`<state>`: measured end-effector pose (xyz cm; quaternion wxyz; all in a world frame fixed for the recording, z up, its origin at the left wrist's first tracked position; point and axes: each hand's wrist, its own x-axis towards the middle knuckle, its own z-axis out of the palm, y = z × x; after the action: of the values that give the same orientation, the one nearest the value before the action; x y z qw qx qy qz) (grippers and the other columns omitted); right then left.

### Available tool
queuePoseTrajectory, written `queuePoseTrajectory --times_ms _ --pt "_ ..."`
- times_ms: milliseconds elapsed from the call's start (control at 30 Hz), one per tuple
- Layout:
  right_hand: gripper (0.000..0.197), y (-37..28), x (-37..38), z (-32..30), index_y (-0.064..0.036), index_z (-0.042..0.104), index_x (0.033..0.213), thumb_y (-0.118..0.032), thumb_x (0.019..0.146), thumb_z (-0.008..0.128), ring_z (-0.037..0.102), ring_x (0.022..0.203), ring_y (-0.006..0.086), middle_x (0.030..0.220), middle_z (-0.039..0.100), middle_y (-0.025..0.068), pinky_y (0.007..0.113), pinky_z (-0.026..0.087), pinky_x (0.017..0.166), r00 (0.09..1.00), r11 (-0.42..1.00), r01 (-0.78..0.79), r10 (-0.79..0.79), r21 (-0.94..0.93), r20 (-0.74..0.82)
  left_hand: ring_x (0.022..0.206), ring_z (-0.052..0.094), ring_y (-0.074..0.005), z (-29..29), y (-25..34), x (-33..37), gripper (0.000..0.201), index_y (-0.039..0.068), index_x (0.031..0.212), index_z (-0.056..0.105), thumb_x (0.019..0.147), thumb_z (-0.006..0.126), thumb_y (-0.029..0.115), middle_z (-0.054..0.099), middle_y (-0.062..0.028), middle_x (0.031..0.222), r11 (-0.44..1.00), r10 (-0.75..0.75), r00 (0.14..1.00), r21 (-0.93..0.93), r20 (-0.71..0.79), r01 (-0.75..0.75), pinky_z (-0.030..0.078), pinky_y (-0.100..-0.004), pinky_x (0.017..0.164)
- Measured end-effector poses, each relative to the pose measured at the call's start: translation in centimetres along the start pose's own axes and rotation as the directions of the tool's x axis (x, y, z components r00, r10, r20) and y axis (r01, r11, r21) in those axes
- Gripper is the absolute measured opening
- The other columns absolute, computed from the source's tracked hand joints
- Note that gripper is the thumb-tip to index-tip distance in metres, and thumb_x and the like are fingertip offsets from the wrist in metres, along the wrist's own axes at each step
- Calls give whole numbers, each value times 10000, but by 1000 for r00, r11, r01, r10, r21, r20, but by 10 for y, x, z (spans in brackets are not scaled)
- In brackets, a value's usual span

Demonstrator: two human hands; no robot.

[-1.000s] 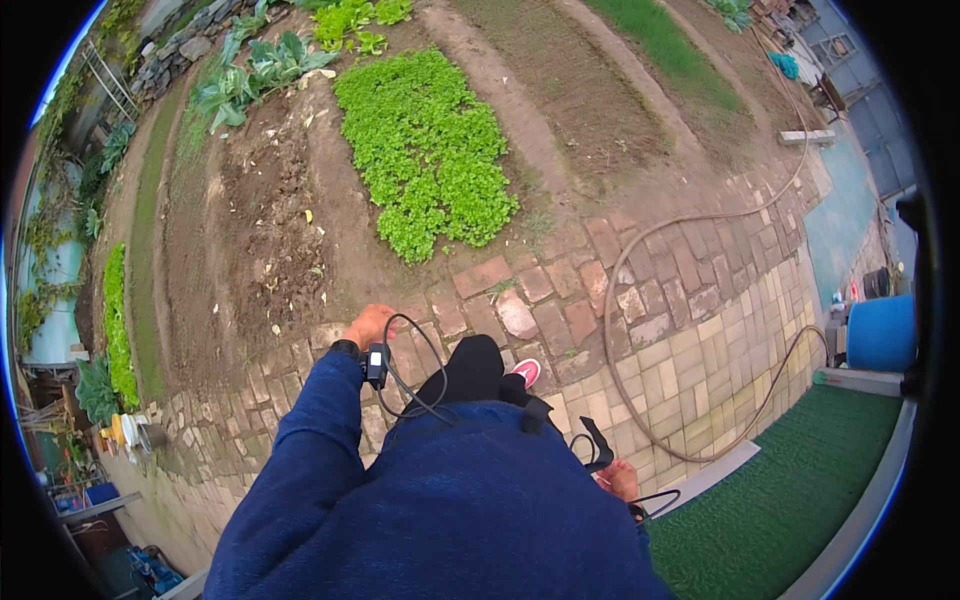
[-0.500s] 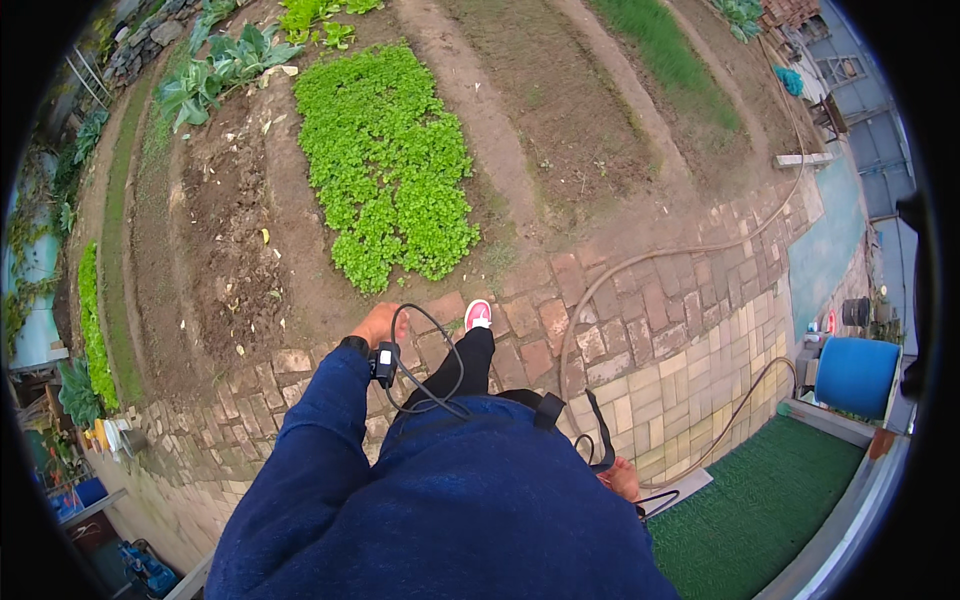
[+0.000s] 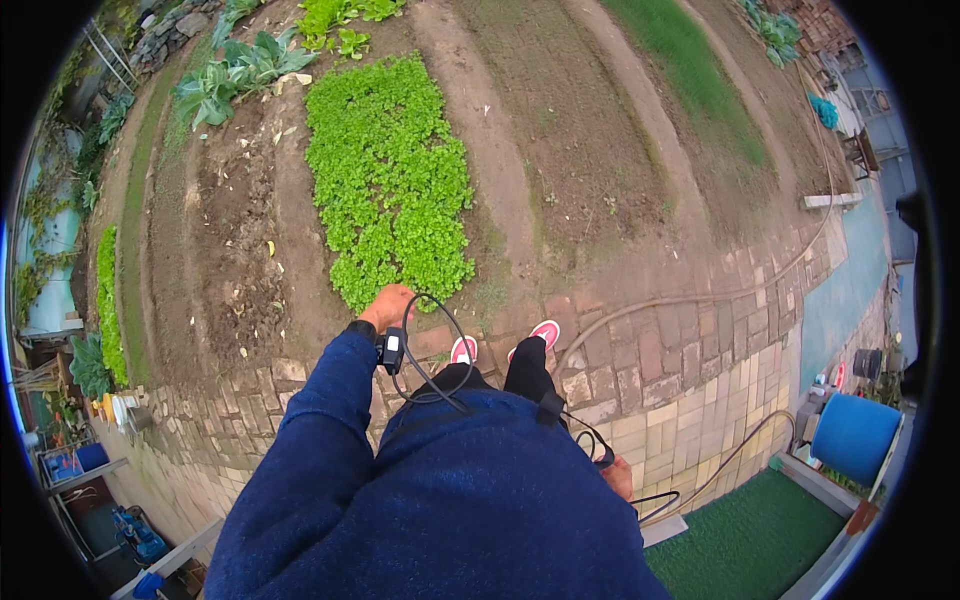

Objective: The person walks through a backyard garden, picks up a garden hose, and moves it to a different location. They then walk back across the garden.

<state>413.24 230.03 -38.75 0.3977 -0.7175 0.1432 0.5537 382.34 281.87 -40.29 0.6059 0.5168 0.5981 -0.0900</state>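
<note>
My left hand (image 3: 388, 303) reaches forward over the near end of a bed of low green leafy plants (image 3: 390, 180). I see its back only, and nothing shows in it. A small black device (image 3: 392, 350) sits on that wrist, with a black cable (image 3: 440, 340) looping back to my blue-sleeved body. My right hand (image 3: 620, 478) hangs low at my right side, mostly hidden behind my body, with black cable beside it. My two pink-and-white shoes (image 3: 463, 350) (image 3: 545, 333) stand on the brick paving (image 3: 680, 370) at the soil's edge.
A long hose (image 3: 690, 298) curves across the bricks toward the right. A blue barrel (image 3: 848, 435) and a green mat (image 3: 760, 540) lie at the lower right. Bare soil beds run ahead, with large-leafed plants (image 3: 230, 75) at the far left.
I have stepped forward to the edge of the soil; both shoes now stand side by side. My left hand stays stretched out and is now right at the green bed.
</note>
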Motion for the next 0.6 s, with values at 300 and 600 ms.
queuePoseTrajectory --times_ms 300,600 --pt "22 -113 59 -36 -113 540 837 -94 827 534 540 614 109 704 546 -12 255 482 555 998 993 -70 70 -94 -9 705 587 -144 32 18 -19 191 59 960 542 819 491 178 582 -53 851 979 -116 993 -173 -16 112 441 -304 551" --pt "80 -158 61 -14 -121 563 815 -89 846 497 523 575 77 684 566 -43 225 426 514 998 976 -22 35 -216 61 660 580 -125 19 14 6 184 58 881 588 825 507 213 598 -31 767 976 -129 991 -174 37 134 447 -281 564"
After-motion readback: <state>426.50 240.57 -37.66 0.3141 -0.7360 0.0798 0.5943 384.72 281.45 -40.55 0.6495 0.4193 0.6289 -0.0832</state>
